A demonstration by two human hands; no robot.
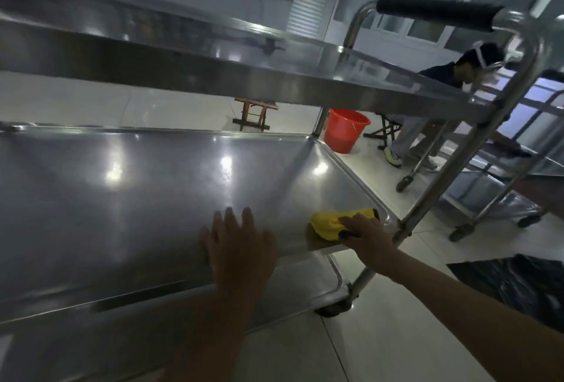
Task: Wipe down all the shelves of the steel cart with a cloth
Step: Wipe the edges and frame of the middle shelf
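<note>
Two hands are at work on the middle shelf of the shiny three-tier stainless-steel cart (128,186), and what matters for the coming stroke is where the cloth sits against the unwiped steel. Going from the left of the frame: the broad tray of that shelf fills the left and centre, bare and reflecting ceiling lights. At lower centre our left hand (238,247) lies flat on the near rim of the shelf, fingers straight and spread, holding nothing; we judge it is bracing the cart. Just to its right, apart from it, is the crumpled yellow cloth (332,223), lying on the shelf in its near right corner, close to the raised rim and the upright steel post (427,198). Its long axis runs roughly left to right, along the near edge. Our right hand (366,235) rests on the cloth's right end, fingers pressing down over it, with a dark strip showing under them; whether they curl around the fabric we cannot tell.

So the cloth is already under the right grip, and nearly all the shelf lies to its left and towards the upper left. We judge the next sweep must travel leftwards and away from the corner, with the right hand the one to carry it.

Farther right, behind the cart, stand a round red plastic bucket (345,130) and a seated person (442,101).
</note>
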